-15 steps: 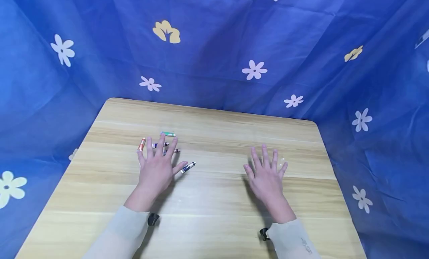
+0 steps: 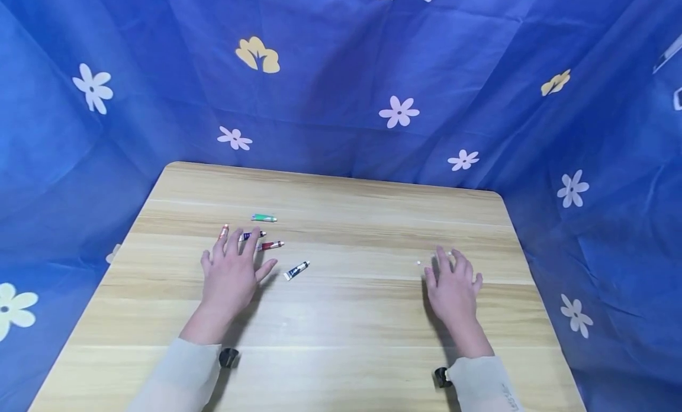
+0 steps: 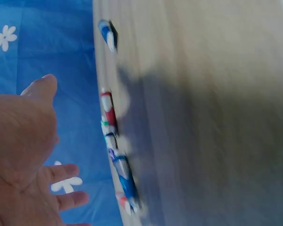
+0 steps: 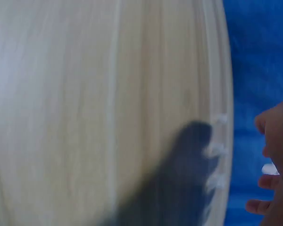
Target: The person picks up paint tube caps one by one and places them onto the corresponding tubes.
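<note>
My left hand (image 2: 229, 280) hovers over the left of the table with fingers spread and loosely bent, holding nothing. Small paint tubes lie around its fingertips: a green tube (image 2: 264, 218) beyond them, a red tube (image 2: 270, 245) to their right, a purple-blue tube (image 2: 253, 236) partly covered by fingers, and an orange-red tube (image 2: 224, 231) at the far left. A dark tube (image 2: 296, 270) lies right of the thumb. My right hand (image 2: 454, 293) hangs relaxed above the right side, empty. Tiny whitish pieces (image 2: 418, 263) lie near its fingertips, blurred in the right wrist view.
The wood-patterned table (image 2: 341, 317) has rounded far corners. A blue curtain (image 2: 330, 92) with white and yellow flowers stands along its back and both sides. Black wrist straps (image 2: 229, 357) show at both cuffs.
My left hand has drawn back and to the left, uncovering more of the tubes. The right hand has moved right and slightly nearer, with its fingers more bent. The head view has shifted slightly.
</note>
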{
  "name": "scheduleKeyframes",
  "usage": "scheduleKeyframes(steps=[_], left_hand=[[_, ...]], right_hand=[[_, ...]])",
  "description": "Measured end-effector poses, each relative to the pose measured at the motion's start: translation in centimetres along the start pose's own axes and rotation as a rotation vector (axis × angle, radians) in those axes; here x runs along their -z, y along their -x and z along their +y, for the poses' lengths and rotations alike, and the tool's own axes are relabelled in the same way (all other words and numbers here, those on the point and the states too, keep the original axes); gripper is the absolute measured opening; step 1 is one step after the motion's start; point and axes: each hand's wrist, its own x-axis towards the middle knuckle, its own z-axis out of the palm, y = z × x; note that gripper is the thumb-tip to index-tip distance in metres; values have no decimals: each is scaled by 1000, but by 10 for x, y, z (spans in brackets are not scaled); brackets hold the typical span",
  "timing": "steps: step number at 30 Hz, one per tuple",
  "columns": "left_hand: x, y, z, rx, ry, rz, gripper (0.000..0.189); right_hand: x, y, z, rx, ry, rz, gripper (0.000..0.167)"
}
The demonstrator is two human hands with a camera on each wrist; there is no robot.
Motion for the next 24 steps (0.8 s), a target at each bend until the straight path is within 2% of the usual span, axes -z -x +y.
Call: scheduleKeyframes(steps=[4, 10, 16, 24], left_hand=[[-3, 4, -11, 19, 5, -17, 80], [-8, 11, -27, 45, 29, -41, 68], [-9, 11, -37, 54, 40, -54, 57], [-5, 7, -46, 24, 61, -15, 32]], right_hand=[[0, -3, 17, -80, -58, 33, 63], [0, -5, 31, -129, -71, 68, 55], [-4, -3, 38, -131, -72, 57, 38], [-12, -4, 40, -113, -44, 86, 22]])
